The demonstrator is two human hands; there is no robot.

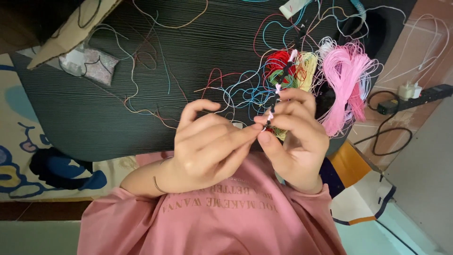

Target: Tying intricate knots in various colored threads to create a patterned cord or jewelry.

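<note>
Your left hand (207, 146) and right hand (292, 132) meet just past the near edge of the dark tabletop (94, 108), both pinched shut on a thin braided cord (279, 85). Right thumb and fingers clamp the cord's lower end; left fingertips close on the same spot, probably gripping loose strands there, though those are too fine to tell. The cord runs up and away from your hands toward the far right part of the tabletop, patterned black with pink and white. Judging by that, a good stretch is already knotted and you're working at its near end; how much is left can't be told, the free strands being hidden in your fingers. Behind it sit a pink thread bundle (347, 80) near the right edge, red thread (278, 60), yellow thread (307, 66), and loose blue and red strands (245, 92) spread mid-table. A clear plastic bag (89, 63) lies toward the far left corner.
</note>
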